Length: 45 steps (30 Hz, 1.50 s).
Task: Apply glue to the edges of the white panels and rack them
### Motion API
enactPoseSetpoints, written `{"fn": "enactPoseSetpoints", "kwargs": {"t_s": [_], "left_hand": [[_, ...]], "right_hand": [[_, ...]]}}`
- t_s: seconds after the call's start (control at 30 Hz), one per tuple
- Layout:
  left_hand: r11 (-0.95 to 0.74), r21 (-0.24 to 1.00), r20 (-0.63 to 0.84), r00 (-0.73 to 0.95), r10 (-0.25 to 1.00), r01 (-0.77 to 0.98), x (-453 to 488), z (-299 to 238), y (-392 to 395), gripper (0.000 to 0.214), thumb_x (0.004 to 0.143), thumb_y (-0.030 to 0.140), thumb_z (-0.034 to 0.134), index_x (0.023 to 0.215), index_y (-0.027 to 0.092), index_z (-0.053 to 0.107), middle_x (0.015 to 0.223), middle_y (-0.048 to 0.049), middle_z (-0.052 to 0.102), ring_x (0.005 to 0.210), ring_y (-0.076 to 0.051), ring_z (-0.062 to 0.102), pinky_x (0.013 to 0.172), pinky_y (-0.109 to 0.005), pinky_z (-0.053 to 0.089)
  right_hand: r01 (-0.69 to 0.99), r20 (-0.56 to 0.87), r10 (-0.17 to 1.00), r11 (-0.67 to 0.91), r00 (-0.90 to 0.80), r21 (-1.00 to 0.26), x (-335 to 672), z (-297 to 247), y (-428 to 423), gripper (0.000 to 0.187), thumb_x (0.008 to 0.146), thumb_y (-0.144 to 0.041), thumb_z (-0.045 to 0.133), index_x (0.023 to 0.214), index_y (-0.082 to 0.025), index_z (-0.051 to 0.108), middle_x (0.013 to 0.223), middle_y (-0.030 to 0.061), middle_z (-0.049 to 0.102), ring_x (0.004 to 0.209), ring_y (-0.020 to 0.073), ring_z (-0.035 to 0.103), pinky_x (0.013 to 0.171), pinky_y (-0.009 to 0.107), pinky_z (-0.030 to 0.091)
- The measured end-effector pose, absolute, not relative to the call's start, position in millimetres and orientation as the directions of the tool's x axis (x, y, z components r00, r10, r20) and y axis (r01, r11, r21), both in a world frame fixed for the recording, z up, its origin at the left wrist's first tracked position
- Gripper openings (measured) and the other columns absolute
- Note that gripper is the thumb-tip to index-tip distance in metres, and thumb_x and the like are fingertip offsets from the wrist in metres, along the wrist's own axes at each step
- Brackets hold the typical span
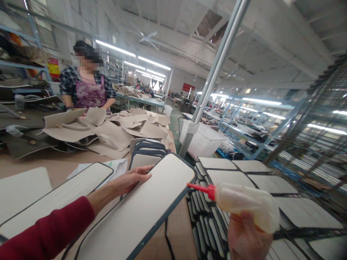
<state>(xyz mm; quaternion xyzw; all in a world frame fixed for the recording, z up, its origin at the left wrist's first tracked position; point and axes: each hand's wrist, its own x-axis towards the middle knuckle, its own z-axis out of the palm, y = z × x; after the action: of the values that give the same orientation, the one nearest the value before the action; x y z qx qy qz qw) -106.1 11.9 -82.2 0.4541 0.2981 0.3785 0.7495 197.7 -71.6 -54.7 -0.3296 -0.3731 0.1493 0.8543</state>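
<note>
My left hand [135, 177] grips the far left edge of a long cream panel [146, 206] with a dark blue border and rounded corners, thumb on top, the other fingers partly hidden beneath. The panel is tilted up off the table. In my right hand [248, 234] is a squeeze glue bottle [244, 202], clear plastic with yellowish liquid inside, lying nearly sideways. Its red pointed nozzle tip is at the panel's right edge, near the far corner; whether it touches, I cannot tell.
Similar panels [62, 195] lie at left, with a stack of dark-edged pieces [149, 150] beyond. Beige bag parts [114, 133] pile up before a co-worker [90, 86]. At right, a rack [273, 182] carries many panels; behind it stand a metal post [200, 104] and a white bin [203, 141].
</note>
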Motion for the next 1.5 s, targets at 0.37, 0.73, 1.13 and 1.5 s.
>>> {"fn": "enactPoseSetpoints", "kwargs": {"t_s": [0.37, 0.73, 1.13, 1.5], "left_hand": [[0.291, 0.895, -0.090, 0.502, 0.860, -0.337, -105, -86, 16, 0.065, 0.073, 0.023, 0.073, 0.134, 0.020, 0.051, 0.107, -0.0094, 0.071, 0.083, -0.020, 0.070, 0.071, -0.026, 0.054], [0.277, 0.893, -0.088, 0.465, 0.881, -0.355, -104, -80, 14, 0.066, 0.071, 0.024, 0.076, 0.132, 0.020, 0.052, 0.104, -0.0080, 0.072, 0.080, -0.018, 0.070, 0.070, -0.025, 0.055], [0.288, 0.880, -0.128, 0.395, 0.910, -0.377, -100, -70, 16, 0.067, 0.068, 0.023, 0.078, 0.130, 0.019, 0.052, 0.095, -0.0079, 0.074, 0.073, -0.017, 0.069, 0.067, -0.026, 0.056], [0.252, 0.912, -0.110, 0.399, 0.910, -0.324, -93, -56, 20, 0.064, 0.066, 0.029, 0.080, 0.125, 0.017, 0.057, 0.096, -0.0095, 0.073, 0.072, -0.018, 0.068, 0.066, -0.027, 0.055]], "right_hand": [[0.043, 0.555, 0.526, 0.700, 0.644, -0.713, 194, -54, -71, 0.030, 0.065, -0.030, 0.077, 0.087, -0.018, 0.061, 0.077, 0.0046, 0.064, 0.084, 0.0251, 0.063, 0.069, 0.036, 0.055], [0.105, 0.593, 0.562, 0.669, 0.577, -0.736, 199, -60, -72, 0.042, 0.065, -0.036, 0.077, 0.099, -0.017, 0.061, 0.091, 0.0091, 0.067, 0.095, 0.0305, 0.062, 0.076, 0.043, 0.054], [-0.032, 0.527, 0.640, 0.652, 0.559, -0.758, 189, -55, -86, 0.025, 0.066, -0.031, 0.078, 0.079, -0.019, 0.061, 0.066, 0.0012, 0.060, 0.067, 0.0193, 0.060, 0.061, 0.030, 0.052], [0.084, 0.525, 0.622, 0.596, 0.582, -0.799, 195, -64, -90, 0.041, 0.064, -0.039, 0.079, 0.094, -0.015, 0.064, 0.093, 0.0106, 0.067, 0.098, 0.0274, 0.062, 0.066, 0.030, 0.053]]}}
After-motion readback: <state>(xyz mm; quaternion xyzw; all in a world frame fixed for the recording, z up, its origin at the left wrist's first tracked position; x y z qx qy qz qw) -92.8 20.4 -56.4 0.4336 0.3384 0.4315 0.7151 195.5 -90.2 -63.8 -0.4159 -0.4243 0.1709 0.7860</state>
